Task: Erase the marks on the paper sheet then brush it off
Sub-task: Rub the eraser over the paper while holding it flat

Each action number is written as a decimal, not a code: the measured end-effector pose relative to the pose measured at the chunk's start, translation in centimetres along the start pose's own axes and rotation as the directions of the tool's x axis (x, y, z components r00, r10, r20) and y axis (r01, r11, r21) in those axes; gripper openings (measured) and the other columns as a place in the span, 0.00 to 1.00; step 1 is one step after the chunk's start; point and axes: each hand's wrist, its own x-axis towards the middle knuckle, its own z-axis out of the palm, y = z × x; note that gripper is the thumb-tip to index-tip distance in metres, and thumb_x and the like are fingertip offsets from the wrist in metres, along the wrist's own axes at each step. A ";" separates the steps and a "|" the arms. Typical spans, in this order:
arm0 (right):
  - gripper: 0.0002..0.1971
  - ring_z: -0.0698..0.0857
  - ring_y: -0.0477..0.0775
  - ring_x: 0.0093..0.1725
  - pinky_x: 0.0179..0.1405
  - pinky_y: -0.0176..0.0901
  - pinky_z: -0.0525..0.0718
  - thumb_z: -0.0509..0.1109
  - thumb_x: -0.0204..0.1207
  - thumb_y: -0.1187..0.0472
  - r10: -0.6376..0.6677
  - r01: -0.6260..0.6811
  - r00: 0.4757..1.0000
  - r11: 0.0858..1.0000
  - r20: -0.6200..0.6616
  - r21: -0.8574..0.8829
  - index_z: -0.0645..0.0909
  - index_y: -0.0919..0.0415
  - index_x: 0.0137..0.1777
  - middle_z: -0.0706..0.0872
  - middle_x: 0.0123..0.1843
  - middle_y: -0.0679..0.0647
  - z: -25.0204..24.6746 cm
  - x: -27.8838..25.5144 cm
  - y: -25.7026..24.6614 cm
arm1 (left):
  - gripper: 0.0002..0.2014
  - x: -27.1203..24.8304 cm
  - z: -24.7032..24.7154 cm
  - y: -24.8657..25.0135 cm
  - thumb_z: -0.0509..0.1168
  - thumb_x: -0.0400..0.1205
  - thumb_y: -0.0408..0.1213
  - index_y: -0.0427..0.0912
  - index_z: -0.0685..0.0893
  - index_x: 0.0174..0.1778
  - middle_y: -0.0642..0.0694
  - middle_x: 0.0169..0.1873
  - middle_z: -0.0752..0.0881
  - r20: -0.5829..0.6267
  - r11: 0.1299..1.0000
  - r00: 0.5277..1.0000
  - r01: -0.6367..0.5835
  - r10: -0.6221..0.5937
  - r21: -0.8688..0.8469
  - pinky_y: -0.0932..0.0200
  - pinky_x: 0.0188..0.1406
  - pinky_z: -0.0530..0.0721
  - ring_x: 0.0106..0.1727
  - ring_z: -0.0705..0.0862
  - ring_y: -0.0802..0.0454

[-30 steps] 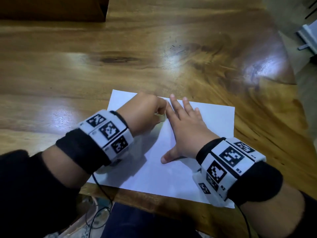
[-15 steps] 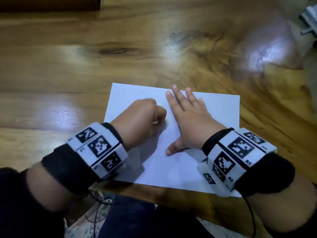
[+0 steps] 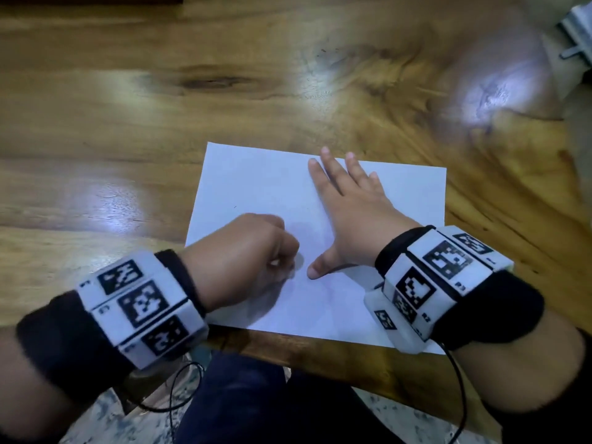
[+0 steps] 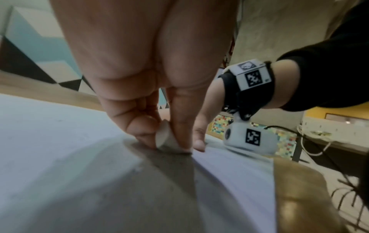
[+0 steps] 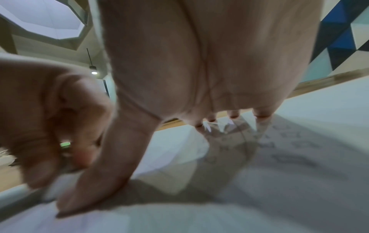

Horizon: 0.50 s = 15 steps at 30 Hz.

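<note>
A white paper sheet [image 3: 256, 187] lies on the wooden table near its front edge. My left hand [image 3: 253, 248] is curled over the sheet's lower middle and pinches a small white eraser [image 4: 166, 138] between thumb and fingers, its end pressed on the paper [image 4: 60, 141]. My right hand [image 3: 349, 206] lies flat on the sheet with fingers straight and thumb spread toward the left hand. In the right wrist view, faint pencil marks [image 5: 287, 146] show on the paper [image 5: 329, 110] beside the right hand's fingertips [image 5: 233, 116], with the blurred left hand [image 5: 49, 118] close by.
The glossy wooden table [image 3: 160, 107] stretches away beyond the sheet. Its front edge [image 3: 336, 357] runs just below the paper, with my dark trousers [image 3: 256, 405] under it. A white fixture [image 3: 576, 30] stands off the table's far right corner.
My left hand with the eraser has slid down the sheet toward me, from the top edge to the lower middle. My right hand has stayed flat on the paper.
</note>
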 end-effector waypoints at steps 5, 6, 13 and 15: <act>0.74 0.27 0.60 0.81 0.79 0.59 0.37 0.80 0.53 0.34 0.000 -0.001 1.000 1.000 -0.007 -0.019 0.25 0.55 0.81 0.23 0.81 0.50 0.0 0.0 -0.1 | 0.03 3.5 -2.2 -0.5 0.71 0.69 0.37 0.42 0.86 0.36 0.51 0.25 0.78 -0.101 0.992 0.991 0.094 -0.086 0.084 0.62 0.27 0.64 0.33 0.77 0.49; 0.74 0.27 0.59 0.80 0.79 0.59 0.37 0.80 0.53 0.34 0.001 -0.002 1.000 1.000 -0.007 -0.017 0.25 0.54 0.81 0.23 0.81 0.50 0.1 0.0 -0.1 | 0.04 4.2 -2.5 -0.5 0.71 0.70 0.38 0.42 0.85 0.36 0.54 0.24 0.76 -0.140 0.990 0.985 0.114 -0.101 0.085 0.64 0.28 0.66 0.32 0.75 0.52; 0.73 0.26 0.59 0.80 0.79 0.58 0.36 0.80 0.54 0.34 0.008 -0.008 1.000 1.000 0.002 -0.017 0.25 0.55 0.80 0.22 0.81 0.50 -0.1 0.0 -0.2 | 0.07 -1.0 0.6 -0.1 0.65 0.69 0.39 0.44 0.82 0.26 0.47 0.28 0.75 -0.076 1.000 0.997 -0.006 0.006 0.009 0.62 0.30 0.67 0.28 0.75 0.47; 0.73 0.26 0.59 0.80 0.79 0.58 0.36 0.80 0.54 0.33 0.003 -0.003 1.000 1.000 -0.006 -0.012 0.25 0.54 0.80 0.22 0.81 0.50 -0.1 0.0 -0.1 | 0.04 -1.0 0.4 -0.4 0.70 0.70 0.39 0.44 0.86 0.31 0.46 0.30 0.79 -0.040 0.999 0.998 0.042 -0.043 -0.020 0.62 0.31 0.71 0.31 0.78 0.48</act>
